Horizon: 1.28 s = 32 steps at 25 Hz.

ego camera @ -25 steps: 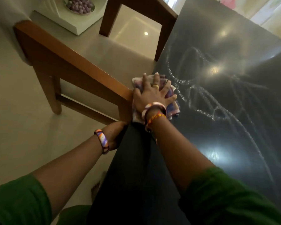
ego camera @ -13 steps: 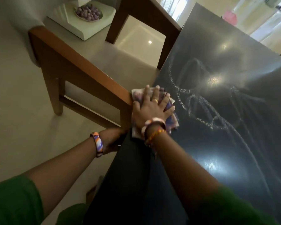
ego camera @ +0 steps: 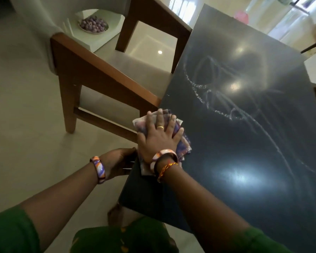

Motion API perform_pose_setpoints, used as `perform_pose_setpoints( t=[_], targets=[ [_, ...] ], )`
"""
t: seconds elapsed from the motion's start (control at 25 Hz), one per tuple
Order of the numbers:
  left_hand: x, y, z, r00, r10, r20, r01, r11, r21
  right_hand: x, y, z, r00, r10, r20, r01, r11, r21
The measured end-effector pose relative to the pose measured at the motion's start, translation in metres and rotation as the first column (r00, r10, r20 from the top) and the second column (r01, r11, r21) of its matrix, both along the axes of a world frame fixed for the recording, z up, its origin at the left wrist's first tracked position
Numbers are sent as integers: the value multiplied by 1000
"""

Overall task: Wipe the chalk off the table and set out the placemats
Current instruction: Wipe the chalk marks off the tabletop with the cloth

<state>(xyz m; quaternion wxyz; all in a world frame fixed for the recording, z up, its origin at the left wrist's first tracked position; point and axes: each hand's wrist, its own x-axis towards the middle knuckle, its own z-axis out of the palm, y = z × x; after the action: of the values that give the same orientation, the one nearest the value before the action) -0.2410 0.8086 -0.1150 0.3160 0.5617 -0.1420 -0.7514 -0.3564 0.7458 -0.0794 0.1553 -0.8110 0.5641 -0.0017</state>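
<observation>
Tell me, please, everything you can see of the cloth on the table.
The cloth is a soft, crumpled rag, whitish with purple and reddish blotches. It lies flat at the left edge of the dark table, short of the chalk lines. The right hand presses on it with spread, straight fingers, covering its middle; its edges stick out around the hand.

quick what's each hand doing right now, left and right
Left hand: at the table edge, fingers hidden; grip cannot be told.
Right hand: open, fingers spread flat, pressing the cloth onto the table.
</observation>
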Motion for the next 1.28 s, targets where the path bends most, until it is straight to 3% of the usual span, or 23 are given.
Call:
perform_pose_setpoints(
  t=[0.2, 0.32, 0.36, 0.44, 0.52, 0.56, 0.64, 0.72, 0.84, 0.92, 1.0, 1.2, 1.28],
  targets=[
    [2, 21, 14, 974, 82, 212, -62, 993, -99, -7, 36, -3, 992, 127, -11, -127, 991, 29],
    [-12, 38, 27, 871, 219, 440, -139, 969, -206, -27, 69, -6, 974, 226, 30, -227, 974, 8],
    [-19, 44, 28, 773, 207, 600, -69, 967, -245, -38, 81, -6, 968, 246, 41, -246, 969, -1],
    [-44, 63, 32, 435, 152, 887, 150, 960, -238, -74, 103, -4, 963, 266, 39, -266, 964, -9],
    [-78, 82, 35, 136, 151, 979, 243, 953, -181, -122, 127, -4, 961, 276, 23, -275, 961, -38],
    [-98, 92, 35, 39, 164, 986, 260, 951, -168, -152, 140, -7, 962, 271, 6, -270, 960, -77],
    [-141, 110, 33, -71, 197, 978, 313, 935, -166, -222, 161, -18, 978, 206, -32, -208, 957, -201],
    [-184, 117, 31, -105, 230, 967, 458, 875, -158, -305, 170, -22, 997, 45, -60, -59, 963, -262],
    [-245, 111, 34, -69, 216, 974, 680, 725, -113, -435, 180, -14, 976, -202, -78, 180, 957, -230],
    [-274, 106, 40, -124, 137, 983, 768, 641, 7, -485, 187, -5, 940, -339, -41, 326, 928, -180],
    [-289, 103, 45, -213, 45, 976, 789, 597, 145, -481, 191, -6, 915, -403, -32, 388, 898, -208],
    [-300, 94, 58, -266, -106, 958, 746, 607, 274, -368, 190, -12, 990, -143, 9, 142, 976, -167],
    [-305, 88, 60, -304, -93, 948, 742, 601, 297, -371, 182, -4, 1000, -31, -3, 30, 989, -148]
  ],
)
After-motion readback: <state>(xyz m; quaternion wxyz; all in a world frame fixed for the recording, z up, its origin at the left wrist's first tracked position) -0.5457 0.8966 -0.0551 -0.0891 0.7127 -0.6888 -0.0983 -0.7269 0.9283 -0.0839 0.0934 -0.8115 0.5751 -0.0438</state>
